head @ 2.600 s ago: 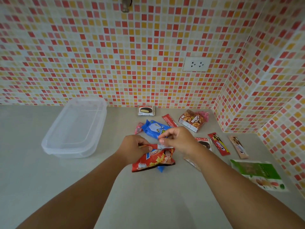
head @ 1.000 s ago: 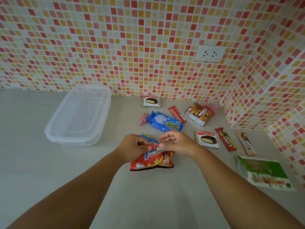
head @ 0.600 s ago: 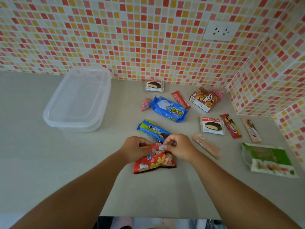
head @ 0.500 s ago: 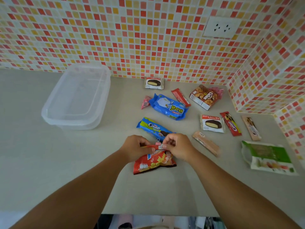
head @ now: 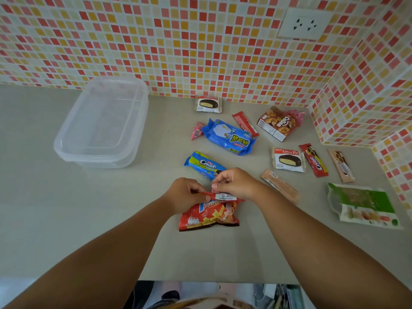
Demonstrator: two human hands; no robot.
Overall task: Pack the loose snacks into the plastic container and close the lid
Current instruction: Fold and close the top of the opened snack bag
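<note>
Both hands' grips, left hand [head: 186, 195] and right hand [head: 234, 182], are pinching the chip bag [head: 209, 216]'s top edge together. The plastic container [head: 100, 123] is sitting at ten o'clock on the table [head: 66, 208].

Bare forearms, no sleeves, rings

My feed is bright and evenly lit, with only faint shadows under the forearms [head: 323, 248]. Wide-angle bending curves the tiled wall [head: 178, 41] toward twelve o'clock. Edges look slightly soft.
</note>
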